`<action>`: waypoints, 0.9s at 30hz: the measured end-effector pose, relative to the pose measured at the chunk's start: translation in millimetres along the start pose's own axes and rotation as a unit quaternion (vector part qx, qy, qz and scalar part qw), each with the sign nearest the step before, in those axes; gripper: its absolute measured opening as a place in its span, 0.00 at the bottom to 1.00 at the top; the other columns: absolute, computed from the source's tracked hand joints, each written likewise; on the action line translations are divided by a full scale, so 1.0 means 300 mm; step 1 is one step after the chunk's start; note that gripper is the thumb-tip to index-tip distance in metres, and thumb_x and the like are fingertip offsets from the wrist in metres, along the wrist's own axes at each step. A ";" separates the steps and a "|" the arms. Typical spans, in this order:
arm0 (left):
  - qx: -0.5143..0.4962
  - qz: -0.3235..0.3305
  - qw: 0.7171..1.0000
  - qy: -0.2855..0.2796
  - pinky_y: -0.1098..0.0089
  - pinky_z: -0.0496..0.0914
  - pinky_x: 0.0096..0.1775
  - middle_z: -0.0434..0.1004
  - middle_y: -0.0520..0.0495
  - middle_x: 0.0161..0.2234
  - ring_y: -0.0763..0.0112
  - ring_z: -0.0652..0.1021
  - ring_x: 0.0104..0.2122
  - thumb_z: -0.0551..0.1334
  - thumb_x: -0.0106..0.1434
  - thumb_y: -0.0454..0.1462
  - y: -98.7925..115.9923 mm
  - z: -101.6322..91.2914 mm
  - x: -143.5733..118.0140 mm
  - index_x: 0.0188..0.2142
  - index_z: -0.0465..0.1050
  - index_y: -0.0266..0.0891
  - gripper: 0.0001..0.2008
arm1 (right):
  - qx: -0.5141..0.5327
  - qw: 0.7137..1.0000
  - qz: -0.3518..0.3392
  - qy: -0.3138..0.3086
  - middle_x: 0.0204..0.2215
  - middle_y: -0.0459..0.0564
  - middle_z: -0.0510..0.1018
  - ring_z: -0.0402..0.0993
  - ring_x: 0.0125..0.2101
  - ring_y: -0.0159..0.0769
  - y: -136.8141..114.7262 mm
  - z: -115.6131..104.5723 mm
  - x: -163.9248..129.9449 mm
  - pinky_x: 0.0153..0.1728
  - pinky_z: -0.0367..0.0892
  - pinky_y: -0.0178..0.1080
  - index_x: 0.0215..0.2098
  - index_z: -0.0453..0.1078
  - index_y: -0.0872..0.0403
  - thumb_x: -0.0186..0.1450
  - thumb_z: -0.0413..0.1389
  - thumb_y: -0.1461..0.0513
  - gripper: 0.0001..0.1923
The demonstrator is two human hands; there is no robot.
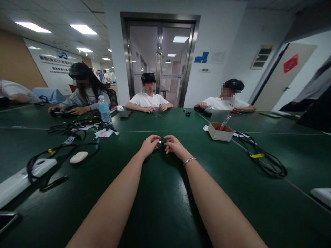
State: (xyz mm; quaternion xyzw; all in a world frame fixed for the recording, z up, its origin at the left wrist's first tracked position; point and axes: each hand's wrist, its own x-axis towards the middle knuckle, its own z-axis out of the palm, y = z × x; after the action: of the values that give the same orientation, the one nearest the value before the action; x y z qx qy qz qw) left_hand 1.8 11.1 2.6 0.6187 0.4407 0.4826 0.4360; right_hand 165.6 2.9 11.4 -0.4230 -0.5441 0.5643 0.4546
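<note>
Both my arms reach forward over the green table (160, 193). Between my fingertips is a small black-and-silver stick-like object (162, 142), too small to name more exactly. My left hand (150, 145) pinches its left end between thumb and fingers. On the other end, the thumb and fingers of my right hand (176, 147) are closed in a pinch. A silver bracelet (190, 161) circles my right wrist. The object is held level, just above the tabletop, and my fingers hide part of it.
To the left are a water bottle (104, 110), tangled black cables (69, 137), a white oval case (79, 157) and a white power strip (31, 179). A cardboard box (220, 132) and coiled cable (269, 162) lie right. Several people with headsets sit around the table.
</note>
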 end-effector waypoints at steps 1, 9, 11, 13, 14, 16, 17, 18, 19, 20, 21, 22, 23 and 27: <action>0.000 -0.002 1.000 0.002 0.77 0.63 0.22 0.69 0.51 0.27 0.79 0.68 0.20 0.56 0.59 0.35 0.000 0.000 0.001 0.39 0.70 0.35 0.10 | 0.003 1.000 -0.011 0.003 0.30 0.42 0.67 0.70 0.18 0.24 0.000 0.000 0.000 0.16 0.69 0.28 0.41 0.59 0.53 0.56 0.56 0.71 0.17; -0.001 0.000 1.000 0.005 0.77 0.63 0.22 0.68 0.51 0.25 0.79 0.68 0.20 0.56 0.58 0.34 0.004 0.003 0.000 0.38 0.71 0.35 0.09 | -0.015 1.000 0.004 -0.010 0.25 0.41 0.67 0.68 0.14 0.25 -0.003 0.004 0.002 0.13 0.66 0.28 0.40 0.59 0.54 0.60 0.52 0.69 0.11; 0.003 0.000 1.000 0.005 0.77 0.63 0.22 0.68 0.51 0.25 0.79 0.68 0.20 0.57 0.58 0.34 0.008 0.003 -0.002 0.38 0.71 0.35 0.09 | -0.008 1.000 -0.013 -0.016 0.28 0.41 0.67 0.69 0.16 0.24 -0.001 0.003 0.002 0.15 0.68 0.28 0.41 0.58 0.53 0.56 0.53 0.72 0.17; -0.001 -0.003 1.000 0.006 0.77 0.63 0.22 0.69 0.51 0.25 0.79 0.68 0.20 0.56 0.59 0.34 0.013 0.003 -0.005 0.38 0.71 0.35 0.09 | -0.003 1.000 -0.005 -0.017 0.28 0.42 0.68 0.71 0.17 0.26 -0.001 0.001 0.004 0.16 0.69 0.28 0.41 0.58 0.53 0.56 0.54 0.71 0.17; -0.004 -0.006 1.000 0.006 0.77 0.63 0.22 0.69 0.51 0.26 0.79 0.68 0.20 0.57 0.59 0.34 0.015 0.003 -0.006 0.38 0.71 0.35 0.09 | -0.004 1.000 0.006 -0.015 0.27 0.42 0.68 0.71 0.17 0.27 0.000 0.001 0.005 0.15 0.69 0.28 0.41 0.58 0.53 0.58 0.54 0.69 0.14; -0.005 -0.010 1.000 0.005 0.77 0.63 0.22 0.69 0.51 0.26 0.79 0.68 0.20 0.57 0.59 0.34 0.016 0.004 -0.007 0.38 0.71 0.35 0.08 | -0.009 1.000 0.020 -0.013 0.24 0.42 0.68 0.70 0.16 0.27 0.001 0.000 0.007 0.14 0.67 0.28 0.41 0.58 0.54 0.61 0.52 0.66 0.10; -0.002 -0.010 1.000 0.004 0.77 0.63 0.22 0.69 0.51 0.26 0.79 0.68 0.20 0.57 0.59 0.34 0.016 0.003 -0.007 0.38 0.71 0.35 0.08 | -0.013 1.000 0.018 -0.015 0.23 0.41 0.67 0.69 0.15 0.27 0.001 0.001 0.007 0.13 0.67 0.28 0.41 0.58 0.54 0.61 0.52 0.67 0.10; 0.000 -0.009 1.000 0.004 0.77 0.63 0.23 0.69 0.51 0.26 0.79 0.68 0.20 0.57 0.59 0.34 0.015 0.003 -0.007 0.38 0.71 0.35 0.08 | -0.015 1.000 0.011 -0.017 0.23 0.40 0.67 0.69 0.15 0.26 0.002 0.001 0.008 0.14 0.67 0.28 0.42 0.58 0.53 0.60 0.52 0.69 0.12; 0.002 -0.007 1.000 0.003 0.77 0.63 0.23 0.69 0.51 0.25 0.79 0.68 0.20 0.57 0.59 0.34 0.013 0.003 -0.006 0.38 0.71 0.35 0.08 | -0.016 1.000 0.003 -0.020 0.24 0.40 0.67 0.69 0.15 0.25 0.002 0.002 0.008 0.14 0.68 0.27 0.42 0.59 0.53 0.59 0.53 0.70 0.15; 0.002 -0.005 1.000 0.003 0.77 0.63 0.23 0.69 0.51 0.25 0.79 0.68 0.20 0.57 0.59 0.34 0.011 0.003 -0.005 0.38 0.71 0.36 0.08 | -0.016 1.000 -0.003 -0.020 0.24 0.40 0.68 0.70 0.16 0.25 0.003 0.002 0.008 0.15 0.69 0.28 0.43 0.59 0.53 0.57 0.54 0.71 0.17; 0.001 -0.004 1.000 0.002 0.77 0.63 0.23 0.69 0.51 0.25 0.79 0.68 0.20 0.57 0.59 0.34 0.010 0.003 -0.004 0.38 0.71 0.36 0.08 | -0.015 1.000 -0.003 -0.018 0.25 0.40 0.68 0.70 0.16 0.25 0.003 0.003 0.008 0.16 0.70 0.28 0.43 0.59 0.53 0.57 0.55 0.71 0.17; -0.001 -0.004 1.000 0.002 0.77 0.63 0.22 0.69 0.51 0.25 0.79 0.68 0.20 0.57 0.59 0.35 0.009 0.003 -0.003 0.38 0.71 0.36 0.08 | -0.015 1.000 0.002 -0.015 0.24 0.41 0.68 0.70 0.16 0.26 0.003 0.004 0.008 0.16 0.70 0.28 0.43 0.59 0.53 0.58 0.56 0.69 0.16; -0.003 -0.004 1.000 0.002 0.78 0.63 0.22 0.69 0.51 0.25 0.79 0.68 0.20 0.58 0.58 0.35 0.009 0.003 -0.003 0.38 0.71 0.36 0.08 | -0.015 1.000 0.010 -0.013 0.24 0.41 0.68 0.70 0.16 0.26 0.003 0.005 0.007 0.16 0.70 0.29 0.42 0.59 0.54 0.60 0.55 0.68 0.13; -0.004 -0.009 1.000 0.004 0.78 0.63 0.22 0.69 0.51 0.25 0.79 0.68 0.20 0.58 0.58 0.35 0.014 0.005 -0.006 0.37 0.71 0.35 0.08 | -0.018 1.000 0.004 -0.009 0.24 0.41 0.69 0.69 0.16 0.25 0.000 0.007 0.005 0.15 0.69 0.28 0.41 0.61 0.54 0.60 0.54 0.70 0.12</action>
State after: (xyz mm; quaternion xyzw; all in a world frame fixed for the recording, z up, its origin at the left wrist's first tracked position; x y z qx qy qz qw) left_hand 3.6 8.4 6.0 0.6107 0.4459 0.4831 0.4413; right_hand 163.2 3.8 11.4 -0.4279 -0.5565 0.5604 0.4395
